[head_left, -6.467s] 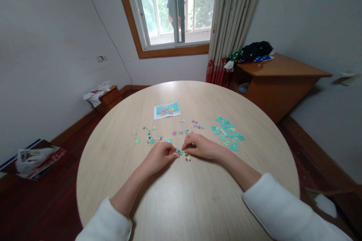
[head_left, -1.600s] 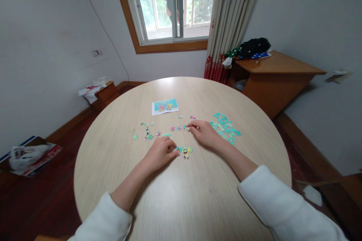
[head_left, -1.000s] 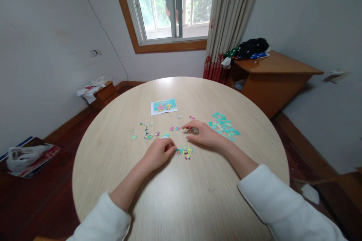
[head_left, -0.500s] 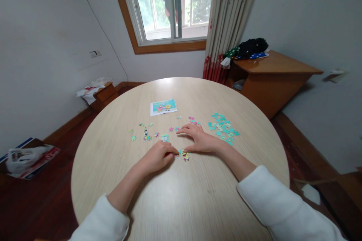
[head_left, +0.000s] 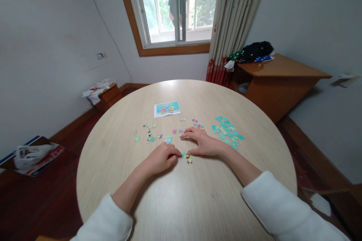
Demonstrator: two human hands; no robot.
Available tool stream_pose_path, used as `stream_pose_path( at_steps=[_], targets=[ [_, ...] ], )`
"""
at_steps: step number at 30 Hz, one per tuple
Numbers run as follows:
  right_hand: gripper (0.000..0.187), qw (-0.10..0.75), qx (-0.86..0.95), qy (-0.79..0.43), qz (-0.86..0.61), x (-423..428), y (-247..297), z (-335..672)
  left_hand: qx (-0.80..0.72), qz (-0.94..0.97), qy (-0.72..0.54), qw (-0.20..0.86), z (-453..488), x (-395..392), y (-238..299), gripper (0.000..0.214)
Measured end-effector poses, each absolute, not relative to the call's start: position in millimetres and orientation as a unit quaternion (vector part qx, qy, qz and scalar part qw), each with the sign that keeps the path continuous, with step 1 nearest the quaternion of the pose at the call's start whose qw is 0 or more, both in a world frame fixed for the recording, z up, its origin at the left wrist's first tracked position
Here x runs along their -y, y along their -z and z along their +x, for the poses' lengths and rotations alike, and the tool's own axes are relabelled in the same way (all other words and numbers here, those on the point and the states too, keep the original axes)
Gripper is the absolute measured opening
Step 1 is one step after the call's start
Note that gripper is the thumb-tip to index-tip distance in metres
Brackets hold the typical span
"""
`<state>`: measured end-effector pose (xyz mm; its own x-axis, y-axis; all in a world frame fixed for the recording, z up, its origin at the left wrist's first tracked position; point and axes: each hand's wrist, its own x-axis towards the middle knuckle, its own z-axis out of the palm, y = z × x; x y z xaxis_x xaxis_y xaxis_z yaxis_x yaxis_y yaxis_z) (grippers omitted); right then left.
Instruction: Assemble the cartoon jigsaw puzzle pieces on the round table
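A small joined cluster of jigsaw puzzle pieces (head_left: 189, 157), yellow and teal, lies on the round table between my hands. My left hand (head_left: 162, 158) is closed, its thumb and index finger on a puzzle piece at the cluster's left edge; the fingertips mostly cover that piece. My right hand (head_left: 201, 141) rests with fingers spread, its thumb against the cluster's upper right side and the other fingers arched over the table. Just beyond my left hand is a teal and white joined section (head_left: 167, 140). Pink pieces (head_left: 174, 131) lie near my right fingertips.
A printed reference picture (head_left: 167, 109) lies farther back on the table (head_left: 181, 203). Many loose teal pieces (head_left: 226, 130) are heaped at the right; several others (head_left: 149, 134) are scattered left. A wooden desk (head_left: 283, 69) with cloths stands beyond the right edge. Someone is partly visible outside the window.
The whole view has shifted slightly right and down. Both hands keep almost the same places at the cluster, with the left fingertips still at its left edge.
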<state>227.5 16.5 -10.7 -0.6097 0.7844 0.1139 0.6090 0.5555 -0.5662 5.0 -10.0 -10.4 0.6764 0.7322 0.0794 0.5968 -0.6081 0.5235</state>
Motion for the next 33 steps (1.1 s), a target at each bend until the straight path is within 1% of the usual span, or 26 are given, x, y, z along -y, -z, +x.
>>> stream_pose_path(
  at_steps=[3,6,11,16,23,33],
  targets=[
    [0.049,0.191,0.857,-0.253,-0.407,-16.2,11.3,227.4,-0.371,0.883,-0.161,0.238,6.2,11.4,9.4,0.03],
    [0.041,0.221,0.845,-0.253,-0.417,-17.7,13.8,227.8,-0.387,0.868,-0.212,0.227,6.0,10.9,9.6,0.027],
    [0.028,0.26,0.827,-0.214,-0.45,-22.7,17.4,228.6,-0.478,0.792,-0.339,0.175,-4.0,-1.2,10.8,0.019],
    [0.02,0.285,0.826,-0.192,-0.447,-25.0,17.1,229.8,-0.581,0.682,-0.42,0.145,-32.6,-23.3,9.5,0.019],
    [0.018,0.3,0.83,-0.185,-0.432,-29.4,23.1,231.5,-0.661,0.588,-0.447,0.131,-66.7,-45.8,17.0,0.019],
    [0.017,0.333,0.828,-0.169,-0.418,-33.5,27.9,233.0,-0.648,0.6,-0.452,0.13,-69.6,-51.9,30.4,0.018]
  ],
)
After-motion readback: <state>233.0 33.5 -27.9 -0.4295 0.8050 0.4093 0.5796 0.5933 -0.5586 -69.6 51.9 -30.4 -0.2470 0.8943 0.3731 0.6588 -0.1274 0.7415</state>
